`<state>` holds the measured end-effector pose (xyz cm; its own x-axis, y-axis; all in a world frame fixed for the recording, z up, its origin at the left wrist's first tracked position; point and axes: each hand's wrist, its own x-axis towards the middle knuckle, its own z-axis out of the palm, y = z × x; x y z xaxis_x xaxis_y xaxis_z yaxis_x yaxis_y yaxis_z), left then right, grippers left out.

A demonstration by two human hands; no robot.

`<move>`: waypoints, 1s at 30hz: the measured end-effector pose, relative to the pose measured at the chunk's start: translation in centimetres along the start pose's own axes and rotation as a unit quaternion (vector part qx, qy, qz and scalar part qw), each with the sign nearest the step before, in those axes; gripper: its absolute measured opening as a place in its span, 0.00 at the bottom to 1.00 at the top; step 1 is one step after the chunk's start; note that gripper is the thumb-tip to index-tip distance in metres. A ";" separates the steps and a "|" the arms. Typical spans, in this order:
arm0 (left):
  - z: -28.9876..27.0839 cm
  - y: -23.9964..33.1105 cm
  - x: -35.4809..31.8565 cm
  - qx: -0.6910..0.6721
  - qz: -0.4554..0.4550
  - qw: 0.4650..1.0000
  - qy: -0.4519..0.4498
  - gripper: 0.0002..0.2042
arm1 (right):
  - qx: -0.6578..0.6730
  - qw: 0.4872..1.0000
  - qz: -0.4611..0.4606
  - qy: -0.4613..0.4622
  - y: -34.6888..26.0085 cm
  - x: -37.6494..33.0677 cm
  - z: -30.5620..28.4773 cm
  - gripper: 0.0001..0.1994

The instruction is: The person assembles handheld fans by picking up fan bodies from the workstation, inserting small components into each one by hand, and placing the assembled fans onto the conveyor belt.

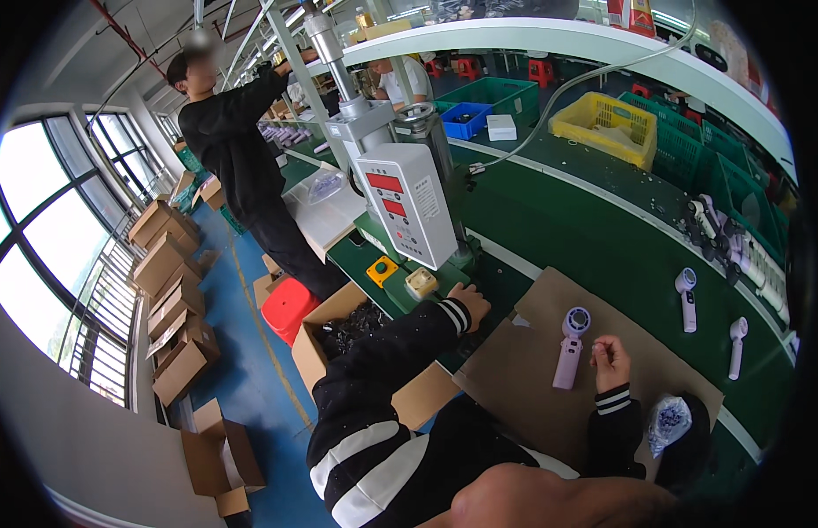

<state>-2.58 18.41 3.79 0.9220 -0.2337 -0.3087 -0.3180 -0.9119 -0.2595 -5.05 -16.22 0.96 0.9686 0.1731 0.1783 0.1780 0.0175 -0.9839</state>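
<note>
- The green workbench (pixel 550 229) crosses the view, and a brown cardboard sheet (pixel 514 378) lies on it, close to the near edge.
- On this sheet, a purple handheld fan (pixel 569 352) lies inside the far edge, its round head pointing to the far side.
- The right hand (pixel 610 361) is just beside the fan, with fingers curled in; I cannot tell if a small part is between them.
- The left hand (pixel 471 304) is at the base of the press machine (pixel 405 202), near its cream block (pixel 421 282); I cannot tell if it grips something.
- At the right corner of the sheet there is a clear bag (pixel 669 422) with purple pieces.
- Two more fans (pixel 687 304) lie beyond the sheet, toward the bench's far edge.
- Behind that edge stand a yellow basket (pixel 607 106), a blue bin (pixel 464 123) and a white box (pixel 502 129).
- On the left, a red stool (pixel 287 308) and open cartons (pixel 176 361) stand on the blue floor (pixel 273 475), below large windows (pixel 40 211).
- A co-worker in black (pixel 242 167) stands beyond the press.
</note>
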 end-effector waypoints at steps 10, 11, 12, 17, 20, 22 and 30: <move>0.8 -1.4 -0.2 -0.352 0.100 0.885 0.287 0.06 | -0.313 0.922 -0.228 0.011 3.8 0.2 2.6 0.02; -0.2 -0.6 -0.6 -0.370 0.100 0.881 0.277 0.06 | -0.312 0.920 -0.236 0.012 3.8 0.6 2.7 0.02; -1.3 0.4 -1.0 -0.389 0.099 0.876 0.266 0.06 | -0.320 0.916 -0.241 0.007 3.8 0.9 2.6 0.02; -1.9 5.9 -2.3 -0.526 0.131 0.811 0.219 0.06 | -0.352 0.907 -0.233 -0.009 4.5 1.2 2.3 0.03; -0.7 7.4 -1.6 -0.585 0.106 0.782 0.187 0.06 | -0.355 0.909 -0.215 0.015 4.8 1.8 3.0 0.04; -0.5 8.3 -1.6 -0.586 0.092 0.781 0.198 0.06 | -0.353 0.911 -0.214 0.019 5.2 1.8 3.3 0.05; 0.0 11.4 0.3 -0.629 0.061 0.709 0.313 0.08 | -0.360 0.919 -0.154 0.050 5.5 2.0 3.4 0.08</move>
<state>-5.95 7.97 0.73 0.9470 -0.0812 0.3109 -0.3187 -0.3603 0.8767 -2.71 -12.46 -4.14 0.8582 0.1780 0.4815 0.4796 -0.6124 -0.6284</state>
